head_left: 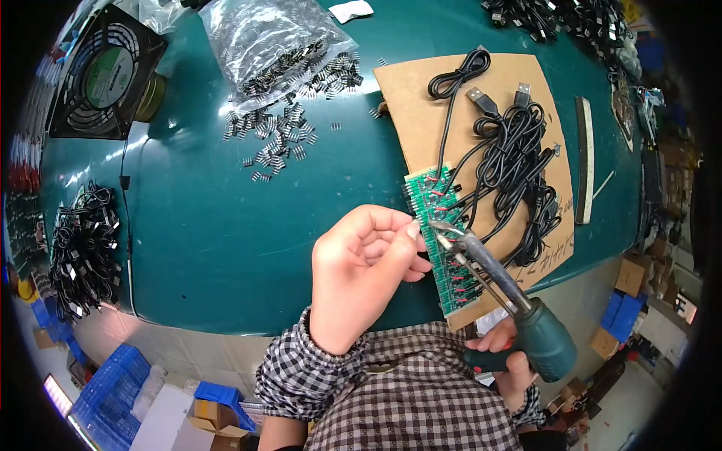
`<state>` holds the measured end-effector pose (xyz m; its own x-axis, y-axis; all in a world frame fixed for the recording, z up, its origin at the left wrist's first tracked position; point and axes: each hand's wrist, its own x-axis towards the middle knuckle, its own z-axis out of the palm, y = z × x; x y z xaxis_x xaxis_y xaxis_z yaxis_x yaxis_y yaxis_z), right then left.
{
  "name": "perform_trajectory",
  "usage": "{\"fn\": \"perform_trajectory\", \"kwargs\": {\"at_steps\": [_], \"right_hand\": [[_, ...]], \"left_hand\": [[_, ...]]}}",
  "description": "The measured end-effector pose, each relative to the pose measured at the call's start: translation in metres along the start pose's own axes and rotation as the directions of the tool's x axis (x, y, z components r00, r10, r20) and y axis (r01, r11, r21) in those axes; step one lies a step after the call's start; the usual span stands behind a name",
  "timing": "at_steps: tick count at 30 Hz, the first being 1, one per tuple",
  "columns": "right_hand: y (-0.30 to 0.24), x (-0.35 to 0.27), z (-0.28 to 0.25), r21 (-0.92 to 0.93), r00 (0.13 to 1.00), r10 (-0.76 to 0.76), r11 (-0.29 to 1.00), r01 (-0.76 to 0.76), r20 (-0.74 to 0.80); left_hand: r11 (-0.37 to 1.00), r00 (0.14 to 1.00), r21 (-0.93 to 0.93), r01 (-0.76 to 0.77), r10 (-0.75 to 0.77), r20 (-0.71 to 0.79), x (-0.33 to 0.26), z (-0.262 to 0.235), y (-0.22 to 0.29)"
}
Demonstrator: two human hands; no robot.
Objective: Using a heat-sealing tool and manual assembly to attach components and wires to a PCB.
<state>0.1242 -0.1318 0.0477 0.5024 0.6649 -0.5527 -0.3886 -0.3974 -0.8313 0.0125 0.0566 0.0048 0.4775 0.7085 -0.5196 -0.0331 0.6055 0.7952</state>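
Note:
My right hand (514,373) grips the handle of a green soldering gun (547,342). Its long metal barrel slants up and left, and the tip meets the upper middle of a green circuit board panel (451,292). Beside that tip, my left hand (350,259) pinches thumb and forefinger together at the panel's left edge. Whatever sits between those fingertips is too small or hidden to make out. Red and black wire ends sit along the panel, and black USB cables (505,161) run from it in coiled bundles. Panel and cables lie on a brown cardboard sheet (410,79).
Small black pin headers (274,139) lie scattered by a clear plastic bag (263,45) of more. A black fan (109,75) stands at the far left, above a cable heap (84,255). More cables (560,19) lie far right, and a pale strip (583,161) lies beside the cardboard.

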Motion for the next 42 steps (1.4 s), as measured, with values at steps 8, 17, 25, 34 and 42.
{"fn": "perform_trajectory", "kwargs": {"at_steps": [8, 17, 25, 34, 42], "right_hand": [[0.001, 0.000, -0.004, 0.053, 0.996, -0.085, 0.995, 0.085, -0.006], [0.001, 0.004, -0.005, 0.162, 0.992, -0.111, 0.982, 0.099, 0.065], [0.003, 0.015, -0.010, 0.253, 0.955, -0.297, 0.925, 0.282, 0.024], [0.000, 0.019, -0.013, 0.268, 0.962, -0.266, 0.932, 0.243, 0.054], [0.000, 0.021, -0.012, 0.264, 0.955, -0.294, 0.924, 0.276, 0.030]], "left_hand": [[1.000, 1.000, -0.011, 0.002, -0.002, 0.003, 0.000, 0.001, 0.000], [1.000, 1.000, 0.005, 0.004, -0.003, -0.012, -0.003, -0.004, 0.002], [0.388, 0.688, 0.848, -0.361, 0.725, -0.039, 0.020, -0.027, 0.030], [0.147, 0.658, 0.960, -0.239, 0.751, 0.049, 0.049, -0.025, 0.021], [0.344, 0.663, 0.885, -0.315, 0.747, -0.054, 0.030, -0.021, 0.014]]}}
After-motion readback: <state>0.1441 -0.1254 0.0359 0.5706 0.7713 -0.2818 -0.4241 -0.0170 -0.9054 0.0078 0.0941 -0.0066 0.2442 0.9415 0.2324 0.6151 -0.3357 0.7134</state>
